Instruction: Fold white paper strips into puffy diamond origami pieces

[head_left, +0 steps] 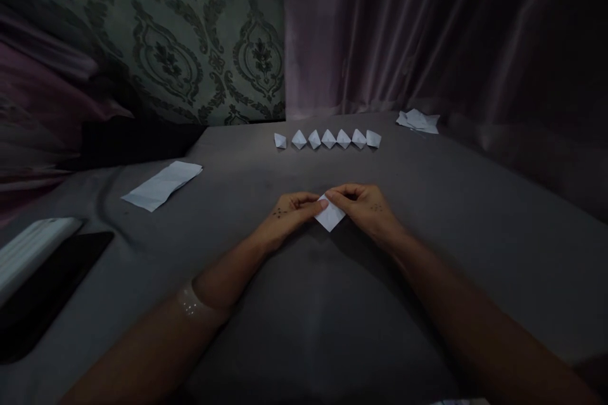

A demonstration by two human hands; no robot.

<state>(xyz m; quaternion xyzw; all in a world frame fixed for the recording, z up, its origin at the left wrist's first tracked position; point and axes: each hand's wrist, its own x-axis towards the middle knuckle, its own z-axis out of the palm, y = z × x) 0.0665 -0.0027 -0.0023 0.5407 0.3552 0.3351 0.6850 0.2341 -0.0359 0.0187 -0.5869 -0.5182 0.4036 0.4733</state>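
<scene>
A small folded white paper piece (329, 218) lies on the grey cloth surface (332, 316) at the centre. My left hand (291, 211) pinches its left corner with closed fingers. My right hand (365, 204) pinches its upper right edge, fingers curled over it. Both hands meet above the paper, and part of it is hidden under the fingers. Beyond the hands, a row of several finished folded white paper shapes (327, 139) stands in a line.
A flat white paper strip (162, 185) lies at the left. Loose white paper pieces (418, 121) are piled at the far right. A dark phone (42, 294) and a white object (33, 247) sit at the near left. Curtains and patterned wall stand behind.
</scene>
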